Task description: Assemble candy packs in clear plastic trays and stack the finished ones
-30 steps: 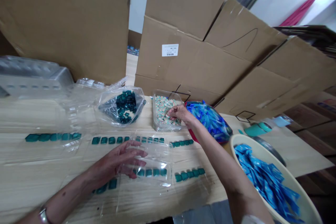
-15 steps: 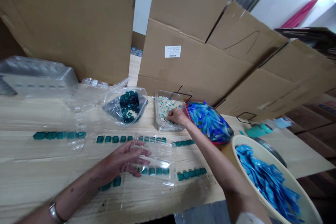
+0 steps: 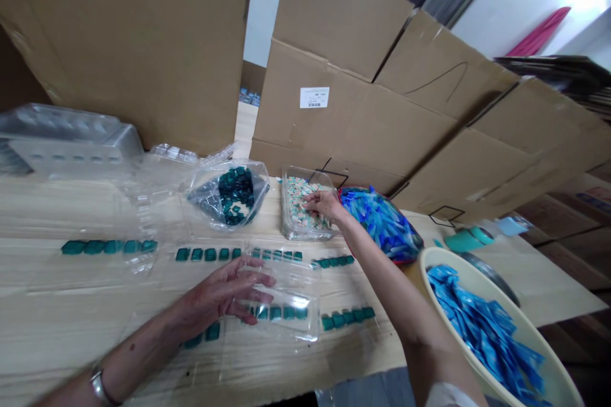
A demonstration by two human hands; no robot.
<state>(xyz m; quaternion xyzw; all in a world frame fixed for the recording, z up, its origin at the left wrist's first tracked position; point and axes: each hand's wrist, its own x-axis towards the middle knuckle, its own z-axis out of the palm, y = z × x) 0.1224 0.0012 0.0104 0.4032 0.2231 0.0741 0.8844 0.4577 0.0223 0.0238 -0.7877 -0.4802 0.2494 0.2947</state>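
My left hand (image 3: 224,296) lies flat with fingers spread on a clear plastic tray (image 3: 296,305) that holds a row of teal pieces (image 3: 281,313). My right hand (image 3: 323,203) reaches far forward into a clear box of small pastel pieces (image 3: 298,206), fingers curled and pinching among them; what they hold is hidden. More rows of teal pieces (image 3: 207,254) sit in clear trays across the table. A clear bag of teal pieces (image 3: 231,191) lies left of the pastel box.
A red-rimmed bowl of blue packets (image 3: 382,219) stands right of the pastel box. A cream basin (image 3: 482,283) of blue packets sits at the near right. Stacked clear trays (image 3: 67,140) are at far left. Big cardboard boxes (image 3: 363,114) wall the back.
My right hand has shifted slightly within the pastel box. My left hand stays flat on the clear tray. The view has drifted a little.
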